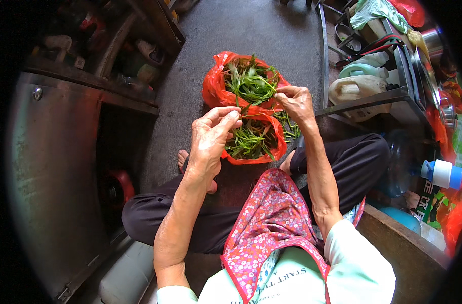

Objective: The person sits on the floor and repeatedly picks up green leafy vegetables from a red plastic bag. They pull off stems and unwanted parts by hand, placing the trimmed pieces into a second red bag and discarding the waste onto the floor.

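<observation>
Two red plastic bags of leafy green vegetables stand on the floor before me. The far bag (pixel 212 90) is heaped with long-leaved greens (pixel 250 78). Closer to my feet, the near bag (pixel 279 141) holds more greens (pixel 253 138). My right hand (pixel 297 104) pinches a green stem (pixel 269 86) between thumb and fingers at the far bag's right side. Above the near bag's left rim, my left hand (pixel 213 131) has thumb and forefinger closed on a thin green sprig (pixel 244 110). Loose cut stems (pixel 289 127) lie on the floor right of the bags.
On the right, a metal rack (pixel 367 104) holds plastic jugs (pixel 352 89). A large water bottle with a pump (pixel 441 173) stands beside my right knee. A metal cabinet (pixel 56 152) is at left, with a red round object (pixel 122 186) in its dark opening. Grey floor (pixel 246 26) extends ahead.
</observation>
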`<state>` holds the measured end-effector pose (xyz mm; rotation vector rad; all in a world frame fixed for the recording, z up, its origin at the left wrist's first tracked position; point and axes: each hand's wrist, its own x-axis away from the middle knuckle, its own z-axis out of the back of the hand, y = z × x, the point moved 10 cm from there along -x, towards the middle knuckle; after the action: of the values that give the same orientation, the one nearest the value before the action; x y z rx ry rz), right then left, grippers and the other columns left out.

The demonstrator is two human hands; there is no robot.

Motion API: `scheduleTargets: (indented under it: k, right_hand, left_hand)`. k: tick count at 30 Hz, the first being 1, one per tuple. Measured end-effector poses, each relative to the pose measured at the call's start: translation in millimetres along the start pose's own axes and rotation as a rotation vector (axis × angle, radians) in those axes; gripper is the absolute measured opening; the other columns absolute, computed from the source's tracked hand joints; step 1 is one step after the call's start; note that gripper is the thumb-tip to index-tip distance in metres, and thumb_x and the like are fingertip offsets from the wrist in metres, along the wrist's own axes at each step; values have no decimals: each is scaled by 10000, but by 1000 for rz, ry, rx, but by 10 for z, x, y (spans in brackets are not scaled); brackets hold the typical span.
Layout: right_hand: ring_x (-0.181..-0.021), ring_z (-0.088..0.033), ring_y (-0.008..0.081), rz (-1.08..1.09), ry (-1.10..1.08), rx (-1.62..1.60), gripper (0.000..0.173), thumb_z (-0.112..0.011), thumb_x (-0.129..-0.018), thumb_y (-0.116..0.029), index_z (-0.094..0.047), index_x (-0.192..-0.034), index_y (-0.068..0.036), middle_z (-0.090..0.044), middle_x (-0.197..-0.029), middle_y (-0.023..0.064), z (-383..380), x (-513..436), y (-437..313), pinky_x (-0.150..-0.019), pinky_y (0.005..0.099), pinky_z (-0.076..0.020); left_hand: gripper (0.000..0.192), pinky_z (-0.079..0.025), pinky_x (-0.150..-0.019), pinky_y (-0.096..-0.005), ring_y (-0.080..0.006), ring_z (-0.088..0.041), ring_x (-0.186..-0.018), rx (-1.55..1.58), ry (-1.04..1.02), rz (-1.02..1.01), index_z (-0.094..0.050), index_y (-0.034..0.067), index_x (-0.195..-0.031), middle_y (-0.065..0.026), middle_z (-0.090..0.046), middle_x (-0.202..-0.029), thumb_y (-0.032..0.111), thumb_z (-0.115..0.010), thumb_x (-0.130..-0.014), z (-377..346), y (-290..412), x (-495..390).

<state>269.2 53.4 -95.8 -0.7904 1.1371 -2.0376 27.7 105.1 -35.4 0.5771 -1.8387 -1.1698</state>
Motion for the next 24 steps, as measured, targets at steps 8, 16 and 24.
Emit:
scheduleTargets:
  k: [8,16,24]
  right_hand:
    - [-704,-634,166,643,8,240,272,-698,-748,30,-722,-1007,-50,-647,-852,85,92,943,-1352,-614,270,-492]
    - [-796,-656,256,841,76,355,338,-728,-711,14,-708,-1037,-70,-648,-878,103,89,1319,-1652,-684,328,-530]
    - [-800,-663,276,866,54,327,293,-693,-716,3,-694,-1007,-36,-658,-904,116,3,1380,-1724,-700,348,-541]
  left_hand:
    - [274,-495,-694,-198,-144,-694,-877,227,41,-14,-639,35,-1128,-76,-710,-1000,179,-674,-898,18,109,24]
    - [212,-528,-758,-254,-162,-700,-857,384,19,7,-639,30,-1068,-92,-709,-977,112,-685,-878,80,80,60]
    - [211,-553,-806,-294,-202,-702,-893,353,9,4,-638,6,-1077,-128,-703,-1002,77,-667,-880,10,39,71]
